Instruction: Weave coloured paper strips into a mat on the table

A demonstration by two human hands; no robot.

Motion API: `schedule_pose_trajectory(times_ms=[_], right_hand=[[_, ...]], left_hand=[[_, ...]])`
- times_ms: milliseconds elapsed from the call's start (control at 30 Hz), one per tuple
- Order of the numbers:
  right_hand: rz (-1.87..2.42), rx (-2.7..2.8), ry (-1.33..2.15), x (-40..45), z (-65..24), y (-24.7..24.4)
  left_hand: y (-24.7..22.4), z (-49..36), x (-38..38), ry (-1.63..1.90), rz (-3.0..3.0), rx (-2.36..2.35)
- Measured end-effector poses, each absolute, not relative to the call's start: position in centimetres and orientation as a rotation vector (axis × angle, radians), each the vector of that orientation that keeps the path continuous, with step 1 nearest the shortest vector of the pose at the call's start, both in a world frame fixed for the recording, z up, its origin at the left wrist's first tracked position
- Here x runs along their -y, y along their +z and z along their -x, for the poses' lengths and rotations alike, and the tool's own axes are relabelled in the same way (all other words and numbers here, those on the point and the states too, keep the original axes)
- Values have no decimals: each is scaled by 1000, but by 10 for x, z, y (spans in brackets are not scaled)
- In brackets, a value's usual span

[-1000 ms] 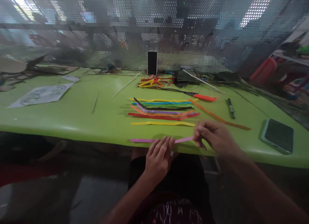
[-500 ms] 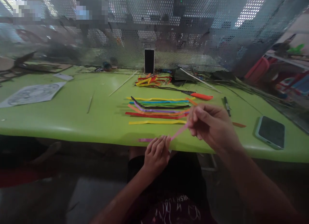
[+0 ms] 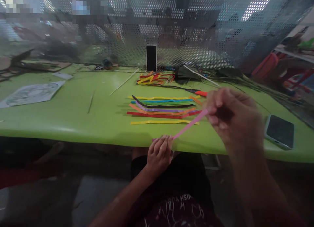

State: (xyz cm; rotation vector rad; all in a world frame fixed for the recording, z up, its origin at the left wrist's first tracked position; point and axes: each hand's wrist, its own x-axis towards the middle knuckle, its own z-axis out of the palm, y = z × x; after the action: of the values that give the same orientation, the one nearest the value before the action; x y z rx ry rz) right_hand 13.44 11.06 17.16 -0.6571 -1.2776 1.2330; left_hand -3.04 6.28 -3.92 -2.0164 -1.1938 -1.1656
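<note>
Pink strip (image 3: 190, 124) higher, 1 end hidden

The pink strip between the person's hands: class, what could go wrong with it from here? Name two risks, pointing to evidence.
1. The pink strip slants straight from under the left hand to the raised right hand; a hard pull might crease or tear it.
2. The left hand is at the near edge of the table, so if both hands let go, the strip might slide off.
</note>
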Motion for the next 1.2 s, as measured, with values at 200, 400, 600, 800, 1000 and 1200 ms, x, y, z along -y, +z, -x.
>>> schedule_pose_trajectory(times_ms=[200, 400, 600, 800, 1000, 1200], right_hand=[[638, 1285, 1135, -106, -150, 177], [708, 1231, 1102, -107, -159, 172], [721, 1379, 895, -92, -187, 154], [890, 1550, 1057, -87, -239, 119], [1069, 1738, 1194, -102, -216, 84], [1161, 2034, 964, -100, -187, 88]], left_hand=[[-39, 31, -63, -1174, 2025, 1168], [-37, 33, -62, -1152, 2039, 1160], [-28, 32, -56, -1186, 2116, 1237], [-6, 51, -34, -1067, 2313, 1418], [6, 95, -31, -849, 2103, 1660], [14, 113, -38, -821, 2143, 1703]])
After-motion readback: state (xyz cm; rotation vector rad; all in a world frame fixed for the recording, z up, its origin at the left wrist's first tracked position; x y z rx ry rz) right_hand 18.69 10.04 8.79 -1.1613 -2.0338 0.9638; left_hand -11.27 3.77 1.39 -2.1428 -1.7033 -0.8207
